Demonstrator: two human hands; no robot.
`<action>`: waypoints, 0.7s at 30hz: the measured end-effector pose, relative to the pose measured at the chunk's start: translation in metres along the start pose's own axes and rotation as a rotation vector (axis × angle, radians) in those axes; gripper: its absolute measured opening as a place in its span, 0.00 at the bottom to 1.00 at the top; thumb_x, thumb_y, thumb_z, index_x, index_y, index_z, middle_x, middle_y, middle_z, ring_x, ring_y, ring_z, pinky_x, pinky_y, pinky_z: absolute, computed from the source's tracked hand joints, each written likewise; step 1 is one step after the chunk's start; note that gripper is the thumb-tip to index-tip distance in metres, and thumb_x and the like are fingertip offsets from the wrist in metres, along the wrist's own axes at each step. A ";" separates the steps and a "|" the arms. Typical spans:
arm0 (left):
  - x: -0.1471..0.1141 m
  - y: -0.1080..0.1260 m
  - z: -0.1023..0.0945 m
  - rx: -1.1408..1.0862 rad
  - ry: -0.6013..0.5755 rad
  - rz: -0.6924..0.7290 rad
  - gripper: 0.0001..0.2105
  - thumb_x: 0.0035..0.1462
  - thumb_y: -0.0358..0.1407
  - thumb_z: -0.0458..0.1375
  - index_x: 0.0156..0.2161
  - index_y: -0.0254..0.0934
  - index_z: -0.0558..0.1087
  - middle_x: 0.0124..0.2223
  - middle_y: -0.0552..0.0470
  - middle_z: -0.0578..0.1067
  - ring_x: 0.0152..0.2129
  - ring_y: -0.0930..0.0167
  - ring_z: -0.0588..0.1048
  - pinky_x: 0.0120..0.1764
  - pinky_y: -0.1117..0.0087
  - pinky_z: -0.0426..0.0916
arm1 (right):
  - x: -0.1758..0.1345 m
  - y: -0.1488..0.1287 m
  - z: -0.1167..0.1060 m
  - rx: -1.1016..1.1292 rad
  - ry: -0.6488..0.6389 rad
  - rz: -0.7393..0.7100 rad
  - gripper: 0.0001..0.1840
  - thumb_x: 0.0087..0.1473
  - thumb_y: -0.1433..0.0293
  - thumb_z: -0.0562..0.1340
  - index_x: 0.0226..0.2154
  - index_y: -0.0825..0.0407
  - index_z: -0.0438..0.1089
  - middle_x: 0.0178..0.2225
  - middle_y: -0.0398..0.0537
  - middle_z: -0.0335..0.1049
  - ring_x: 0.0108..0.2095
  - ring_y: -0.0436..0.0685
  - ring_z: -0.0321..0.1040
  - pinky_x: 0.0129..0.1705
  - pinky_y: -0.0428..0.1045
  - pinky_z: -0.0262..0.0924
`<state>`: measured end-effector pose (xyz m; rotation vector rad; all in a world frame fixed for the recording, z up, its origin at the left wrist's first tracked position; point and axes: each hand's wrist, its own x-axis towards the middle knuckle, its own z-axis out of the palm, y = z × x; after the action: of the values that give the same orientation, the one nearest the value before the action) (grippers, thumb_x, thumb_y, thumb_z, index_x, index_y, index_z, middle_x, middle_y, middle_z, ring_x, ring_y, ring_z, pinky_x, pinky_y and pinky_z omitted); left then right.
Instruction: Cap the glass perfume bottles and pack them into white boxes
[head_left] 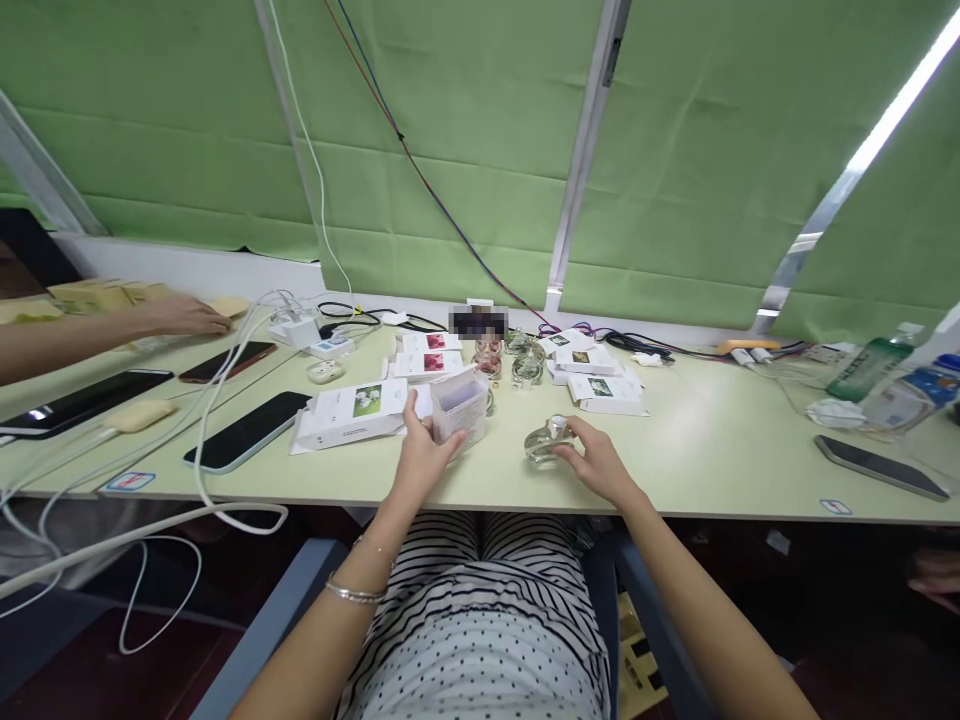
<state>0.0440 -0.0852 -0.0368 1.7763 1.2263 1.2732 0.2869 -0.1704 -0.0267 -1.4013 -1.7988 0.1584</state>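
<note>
– Right hand [592, 458] pinches a glass bottle [540, 443] over the table [697, 430]; left hand [424, 450] grasps an open box [463, 412]
– What's around?
– Cartons [606, 394] and cables [637, 344] behind, a phone [247, 430] leftward; carton lettering too small to read

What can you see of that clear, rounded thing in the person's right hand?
The clear, rounded thing looks like glass or transparent plastic, with a shiny, silvery part at its upper right. The right hand grips it from the right. It is over the table's front half; whether it touches the surface, I cannot tell.
</note>
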 end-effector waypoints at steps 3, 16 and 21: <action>-0.002 -0.007 0.014 -0.117 -0.190 -0.039 0.37 0.48 0.37 0.59 0.60 0.36 0.46 0.45 0.44 0.73 0.40 0.65 0.73 0.46 0.59 0.64 | 0.018 -0.026 -0.006 0.125 0.114 -0.054 0.15 0.53 0.64 0.56 0.43 0.51 0.64 0.40 0.50 0.69 0.40 0.57 0.66 0.43 0.52 0.60; -0.014 0.005 0.029 -0.236 -0.419 0.057 0.38 0.46 0.36 0.59 0.60 0.38 0.45 0.43 0.48 0.74 0.38 0.65 0.74 0.44 0.61 0.66 | 0.051 -0.057 0.001 -0.143 -0.160 -0.205 0.12 0.53 0.69 0.55 0.42 0.52 0.63 0.40 0.51 0.65 0.41 0.59 0.60 0.43 0.55 0.55; -0.015 0.006 0.031 -0.260 -0.400 0.070 0.38 0.46 0.35 0.59 0.60 0.37 0.45 0.42 0.47 0.75 0.36 0.66 0.74 0.42 0.62 0.67 | 0.040 -0.056 0.003 -0.166 -0.138 -0.302 0.25 0.56 0.71 0.51 0.56 0.47 0.49 0.45 0.51 0.63 0.43 0.58 0.60 0.47 0.57 0.52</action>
<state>0.0734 -0.1003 -0.0476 1.7810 0.7462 0.9964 0.2414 -0.1560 0.0236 -1.2361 -2.1559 -0.0553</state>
